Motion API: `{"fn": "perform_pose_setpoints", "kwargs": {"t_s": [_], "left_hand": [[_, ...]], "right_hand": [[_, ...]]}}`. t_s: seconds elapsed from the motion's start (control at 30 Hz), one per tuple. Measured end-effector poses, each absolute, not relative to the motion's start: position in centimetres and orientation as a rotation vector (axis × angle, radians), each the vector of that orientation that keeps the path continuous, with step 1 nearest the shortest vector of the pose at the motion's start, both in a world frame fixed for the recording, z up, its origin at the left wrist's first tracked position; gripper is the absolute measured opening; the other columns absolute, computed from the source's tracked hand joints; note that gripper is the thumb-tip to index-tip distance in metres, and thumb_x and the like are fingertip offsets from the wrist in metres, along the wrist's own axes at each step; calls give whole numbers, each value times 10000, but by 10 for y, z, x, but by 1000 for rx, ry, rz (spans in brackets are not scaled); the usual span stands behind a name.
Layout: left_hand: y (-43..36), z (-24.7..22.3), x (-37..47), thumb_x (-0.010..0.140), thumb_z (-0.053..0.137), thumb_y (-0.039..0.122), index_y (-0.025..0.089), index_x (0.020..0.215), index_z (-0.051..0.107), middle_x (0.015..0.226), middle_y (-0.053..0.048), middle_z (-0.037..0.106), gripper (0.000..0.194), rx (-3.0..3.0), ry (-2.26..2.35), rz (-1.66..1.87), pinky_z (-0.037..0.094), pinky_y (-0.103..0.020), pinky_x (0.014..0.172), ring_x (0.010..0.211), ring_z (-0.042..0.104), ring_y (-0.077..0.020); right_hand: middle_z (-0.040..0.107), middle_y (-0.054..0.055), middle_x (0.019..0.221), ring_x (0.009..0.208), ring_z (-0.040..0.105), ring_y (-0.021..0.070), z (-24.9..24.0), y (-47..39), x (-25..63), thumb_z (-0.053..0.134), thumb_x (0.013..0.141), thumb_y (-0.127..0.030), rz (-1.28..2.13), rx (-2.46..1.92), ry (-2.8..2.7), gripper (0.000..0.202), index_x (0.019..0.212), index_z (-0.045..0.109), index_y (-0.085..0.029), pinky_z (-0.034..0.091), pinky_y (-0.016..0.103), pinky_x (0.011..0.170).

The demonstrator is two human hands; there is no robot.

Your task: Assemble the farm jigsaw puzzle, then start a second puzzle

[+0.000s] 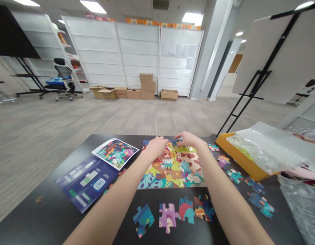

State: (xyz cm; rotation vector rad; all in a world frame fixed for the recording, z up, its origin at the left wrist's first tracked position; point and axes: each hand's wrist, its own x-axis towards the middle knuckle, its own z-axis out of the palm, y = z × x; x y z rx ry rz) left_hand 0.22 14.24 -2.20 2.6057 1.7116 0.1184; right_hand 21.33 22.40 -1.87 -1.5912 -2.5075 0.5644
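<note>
A colourful jigsaw picture [170, 170] with a farmer figure, a cow and a rabbit lies on the black table. My left hand [157, 146] rests over its upper left part, fingers curled, and what lies under the fingertips is hidden. At its upper edge my right hand [186, 139] pinches a dark blue puzzle piece [176, 142] between thumb and fingers. Near me lie several loose pieces, among them a blue-green one [143, 218], a purple one [168, 216] and a red and teal one [186, 210].
A picture card [115, 152] and a dark blue leaflet [87, 182] lie at the left. More loose pieces [235, 176] are scattered on the right, beside an orange box [245, 163] with plastic wrap. Bubble wrap [300, 204] lies at the right edge.
</note>
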Motion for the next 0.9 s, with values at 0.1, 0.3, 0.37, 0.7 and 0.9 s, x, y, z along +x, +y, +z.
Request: {"fn": "perform_pose_setpoints", "kwargs": {"t_s": [0.1, 0.3, 0.37, 0.7, 0.9], "left_hand": [[146, -28, 1, 952, 551, 186, 261, 1250, 665, 1204, -113, 675, 327, 2607, 1704, 113, 534, -339, 882, 1120, 635, -256], [149, -34, 1, 972, 523, 202, 275, 1230, 688, 1201, -103, 679, 316, 2631, 1703, 119, 533, -328, 866, 1111, 628, -246], [150, -34, 3, 977, 515, 211, 271, 1225, 690, 1195, -101, 682, 309, 2636, 1709, 121, 535, -330, 861, 1107, 629, -246], [141, -26, 16, 996, 467, 248, 219, 1147, 676, 1210, -112, 678, 260, 2632, 1760, 125, 542, -370, 862, 1142, 609, -273], [142, -26, 20, 991, 472, 199, 239, 1185, 653, 1197, -118, 675, 268, 2672, 1736, 115, 515, -409, 903, 1113, 617, -278]], "right_hand": [[773, 46, 1137, 1043, 707, 258, -20, 224, 212, 885, 618, -274, 555, -1612, -2491, 471, 1080, 795, -259, 523, 263, 898], [772, 51, 1142, 1036, 714, 247, -24, 226, 211, 842, 671, -286, 557, -1591, -2537, 434, 1100, 789, -246, 527, 262, 869], [775, 51, 1128, 1020, 719, 242, -25, 226, 211, 833, 680, -287, 562, -1596, -2539, 431, 1106, 787, -238, 530, 253, 847], [787, 57, 1076, 953, 722, 228, -25, 226, 210, 820, 692, -254, 611, -1559, -2543, 367, 1056, 802, -210, 527, 226, 773], [790, 43, 1051, 940, 723, 221, -22, 225, 210, 810, 694, -255, 610, -1561, -2553, 370, 1061, 802, -216, 522, 213, 748]]}}
